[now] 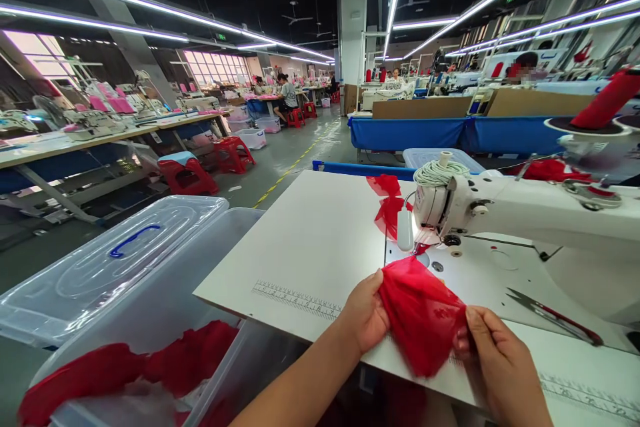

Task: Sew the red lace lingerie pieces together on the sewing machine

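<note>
A piece of sheer red fabric (423,317) is stretched between my two hands at the front of the sewing machine (525,207). My left hand (367,310) pinches its left edge, and my right hand (500,353) grips its right corner between thumb and fingers. The fabric's top reaches the needle area, where the machine head hides the contact. Its lower part hangs at the table's front edge. Behind the needle, more red pieces (389,213) lie on the white table (300,240).
Scissors (555,317) lie on the table to the right. At the left stands a clear plastic bin (225,233) holding red fabric (190,353), with a clear lid (135,247) beside it. A red thread cone (607,100) is at the upper right. People sit farther back.
</note>
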Tool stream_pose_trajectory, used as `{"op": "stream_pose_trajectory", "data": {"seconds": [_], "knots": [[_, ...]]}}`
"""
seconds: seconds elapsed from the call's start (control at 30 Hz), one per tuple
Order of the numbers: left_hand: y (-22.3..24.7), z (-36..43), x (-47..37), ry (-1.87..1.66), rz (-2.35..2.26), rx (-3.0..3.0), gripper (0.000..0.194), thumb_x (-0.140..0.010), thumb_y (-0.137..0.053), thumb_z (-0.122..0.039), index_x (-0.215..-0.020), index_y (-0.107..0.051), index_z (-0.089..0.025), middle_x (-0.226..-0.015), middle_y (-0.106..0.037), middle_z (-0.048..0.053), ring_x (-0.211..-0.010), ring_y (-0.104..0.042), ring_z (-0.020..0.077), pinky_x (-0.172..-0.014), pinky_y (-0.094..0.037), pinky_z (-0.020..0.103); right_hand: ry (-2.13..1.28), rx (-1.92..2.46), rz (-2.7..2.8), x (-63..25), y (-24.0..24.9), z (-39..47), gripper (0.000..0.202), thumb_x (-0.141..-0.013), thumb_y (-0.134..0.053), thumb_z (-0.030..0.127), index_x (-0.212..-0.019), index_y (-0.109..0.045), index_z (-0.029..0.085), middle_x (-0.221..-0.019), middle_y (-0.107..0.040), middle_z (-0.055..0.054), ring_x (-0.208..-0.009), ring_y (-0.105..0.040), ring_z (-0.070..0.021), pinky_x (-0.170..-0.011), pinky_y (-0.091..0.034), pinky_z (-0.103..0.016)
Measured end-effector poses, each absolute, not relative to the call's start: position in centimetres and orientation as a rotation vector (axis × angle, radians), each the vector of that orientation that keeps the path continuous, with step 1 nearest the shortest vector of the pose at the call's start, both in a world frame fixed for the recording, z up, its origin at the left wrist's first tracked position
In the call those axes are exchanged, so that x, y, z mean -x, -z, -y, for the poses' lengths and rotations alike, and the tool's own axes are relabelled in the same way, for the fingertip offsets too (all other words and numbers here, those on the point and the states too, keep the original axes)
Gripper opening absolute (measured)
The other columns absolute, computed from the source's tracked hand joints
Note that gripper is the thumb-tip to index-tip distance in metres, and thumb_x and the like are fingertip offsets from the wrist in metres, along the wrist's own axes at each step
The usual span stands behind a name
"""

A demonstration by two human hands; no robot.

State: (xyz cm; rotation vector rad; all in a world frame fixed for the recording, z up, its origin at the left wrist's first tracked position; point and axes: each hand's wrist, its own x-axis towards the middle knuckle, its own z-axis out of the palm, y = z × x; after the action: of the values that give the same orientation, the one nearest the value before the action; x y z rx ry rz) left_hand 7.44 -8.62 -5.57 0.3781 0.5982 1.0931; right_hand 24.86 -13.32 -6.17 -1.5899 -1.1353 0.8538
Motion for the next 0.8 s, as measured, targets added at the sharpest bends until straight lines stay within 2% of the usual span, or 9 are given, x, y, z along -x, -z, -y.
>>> {"op": "stream_pose_trajectory", "data": {"seconds": [0.1,0.2,0.3,0.4,0.47,0.53,0.67,0.73,0.8], "knots": [[5.8,8.5,-7.6,-1.016,-0.564,-0.295,0.028,-0.095,-0.056,-0.034,-0.101,-0.066,-0.009,-0.096,-0.071,0.014,-0.098,-0.067,0.0241,-0.096,-0.047,0.036,-0.877,1.499,0.943,-24.8,6.2,13.5,0.044,-0.076,-0.056,0.069,-0.073,-0.055,0.024,-0.071,-0.061,-0.002,-0.062,-0.056,-0.018,-0.056,-0.051,-0.027],[5.9,8.8,-8.2,-0.97,-0.548,-0.237,0.027,-0.098,-0.047,-0.025,-0.103,-0.066,-0.006,-0.098,-0.071,0.016,-0.098,-0.068,0.0239,-0.097,-0.047,0.036,-0.921,1.431,0.848,-24.5,6.4,13.6,0.039,-0.075,-0.061,0.06,-0.089,-0.054,0.025,-0.081,-0.064,-0.003,-0.057,-0.053,-0.0158,-0.05,-0.049,-0.027],[5.8,9.1,-8.5,-0.923,-0.554,-0.199,0.027,-0.096,-0.043,-0.015,-0.101,-0.067,-0.004,-0.093,-0.071,0.016,-0.094,-0.069,0.0228,-0.096,-0.048,0.035,-0.636,1.555,0.874,-24.6,6.4,14.0,0.047,-0.073,-0.066,0.054,-0.108,-0.054,0.024,-0.099,-0.064,-0.005,-0.073,-0.059,-0.0169,-0.063,-0.052,-0.027],[5.2,9.5,-8.6,-0.879,-0.553,-0.182,0.031,-0.094,-0.041,-0.015,-0.099,-0.068,-0.002,-0.09,-0.071,0.016,-0.087,-0.069,0.0216,-0.094,-0.049,0.034,-0.758,1.618,1.028,-24.5,6.2,14.6,0.05,-0.077,-0.061,0.063,-0.103,-0.062,0.021,-0.088,-0.065,-0.005,-0.077,-0.062,-0.02,-0.069,-0.054,-0.03],[4.7,9.9,-8.8,-0.869,-0.541,-0.189,0.03,-0.094,-0.044,-0.019,-0.097,-0.069,-0.003,-0.085,-0.071,0.015,-0.08,-0.068,0.0204,-0.09,-0.05,0.034,-1.012,1.541,1.094,-24.1,6.0,14.8,0.053,-0.078,-0.055,0.07,-0.095,-0.064,0.02,-0.075,-0.065,-0.004,-0.067,-0.061,-0.0202,-0.062,-0.054,-0.03],[4.4,10.5,-9.0,-0.885,-0.539,-0.235,0.026,-0.09,-0.054,-0.027,-0.094,-0.069,-0.005,-0.08,-0.07,0.012,-0.073,-0.066,0.0194,-0.084,-0.051,0.032,-1.066,1.505,1.105,-23.5,5.9,14.7,0.053,-0.079,-0.053,0.071,-0.091,-0.064,0.021,-0.07,-0.065,-0.002,-0.061,-0.059,-0.0188,-0.057,-0.052,-0.029],[4.8,11.5,-9.5,-0.994,-0.637,-0.47,0.029,-0.069,-0.077,-0.027,-0.088,-0.064,-0.01,-0.077,-0.066,0.007,-0.069,-0.061,0.0171,-0.074,-0.049,0.029,-0.964,1.608,1.143,-23.0,6.5,13.8,0.054,-0.073,-0.058,0.072,-0.09,-0.064,0.021,-0.076,-0.07,-0.004,-0.061,-0.061,-0.0192,-0.055,-0.051,-0.028],[5.3,11.7,-9.6,-1.029,-0.769,-0.561,0.036,-0.065,-0.077,-0.022,-0.095,-0.06,-0.013,-0.08,-0.064,0.004,-0.069,-0.059,0.0157,-0.069,-0.047,0.027,-0.942,1.652,1.177,-23.1,7.0,13.3,0.054,-0.07,-0.06,0.071,-0.089,-0.065,0.021,-0.083,-0.072,-0.006,-0.067,-0.064,-0.0212,-0.058,-0.052,-0.028],[5.5,11.9,-9.4,-1.046,-0.909,-0.667,0.047,-0.068,-0.071,-0.019,-0.112,-0.052,-0.016,-0.091,-0.063,0.004,-0.072,-0.059,0.015,-0.067,-0.047,0.026,-0.929,1.649,1.186,-23.2,7.4,13.1,0.054,-0.07,-0.06,0.07,-0.09,-0.066,0.021,-0.089,-0.073,-0.007,-0.072,-0.065,-0.0219,-0.061,-0.053,-0.028]]}}
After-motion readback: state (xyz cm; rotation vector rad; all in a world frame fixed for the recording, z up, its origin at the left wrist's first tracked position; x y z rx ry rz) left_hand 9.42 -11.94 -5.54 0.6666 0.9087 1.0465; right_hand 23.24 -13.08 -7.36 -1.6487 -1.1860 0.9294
